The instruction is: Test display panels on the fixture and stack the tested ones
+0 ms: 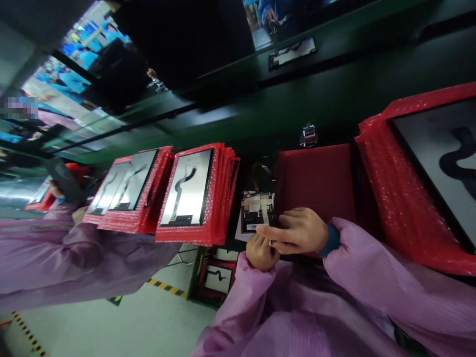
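Note:
My left hand is closed, fingers curled, at the near edge of a small circuit board assembly. Whatever it may hold is hidden. Pale tape strips cross the dark board, which lies on a white sheet with a thin orange flex cable behind it. From the right, my right hand reaches over the left one, index finger stretched out and thumb apart, with nothing visible held. Its fingertips are close above the left hand's knuckles. Beside it lies a dark red mat.
Display panels with black flex cables rest on stacked red bubble-wrap sleeves to the left; another panel tops a stack at right. A silver tally counter stands behind the mat. Below is a bin with panels. At left, a co-worker's purple sleeve shows.

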Demonstrator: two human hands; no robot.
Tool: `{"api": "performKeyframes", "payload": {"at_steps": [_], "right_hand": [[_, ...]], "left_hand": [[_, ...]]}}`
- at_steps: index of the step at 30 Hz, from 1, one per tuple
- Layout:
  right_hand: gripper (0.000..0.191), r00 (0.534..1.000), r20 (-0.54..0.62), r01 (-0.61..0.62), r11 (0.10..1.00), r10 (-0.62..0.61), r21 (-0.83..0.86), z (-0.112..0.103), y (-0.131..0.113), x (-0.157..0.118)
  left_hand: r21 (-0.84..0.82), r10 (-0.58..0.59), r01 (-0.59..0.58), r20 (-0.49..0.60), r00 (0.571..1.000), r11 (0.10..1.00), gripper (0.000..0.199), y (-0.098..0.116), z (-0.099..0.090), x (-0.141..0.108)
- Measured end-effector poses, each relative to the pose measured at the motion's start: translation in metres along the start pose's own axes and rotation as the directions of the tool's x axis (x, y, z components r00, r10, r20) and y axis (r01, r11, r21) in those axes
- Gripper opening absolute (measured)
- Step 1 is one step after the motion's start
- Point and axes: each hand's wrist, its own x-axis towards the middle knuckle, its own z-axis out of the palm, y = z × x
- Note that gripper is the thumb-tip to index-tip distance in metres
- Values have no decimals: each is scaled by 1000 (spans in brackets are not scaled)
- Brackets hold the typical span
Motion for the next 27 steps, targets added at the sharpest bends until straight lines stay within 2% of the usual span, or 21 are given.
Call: {"api": "performKeyframes", "payload": {"at_steps": [7, 14, 20, 27], "right_hand": [[44, 1000, -4, 1, 1000, -1, -4, -1, 1, 1], [46, 999, 37, 5, 1000, -4, -22, 0, 1, -2], [44, 1000, 4, 3, 1000, -3, 4, 0, 1, -1], [46, 1000, 28, 7, 1000, -7, 3, 0, 2, -2]], "left_hand": [[9, -3, 4, -30, 1000, 1000, 28, 1, -1, 1], [9, 1, -1, -23, 1000, 1000, 28, 1, 0, 2], [1, -14, 14, -5, 1000, 1000, 27, 0, 0, -1], [-11, -19, 19, -3, 1000, 1000, 27, -1, 2, -3]]}}
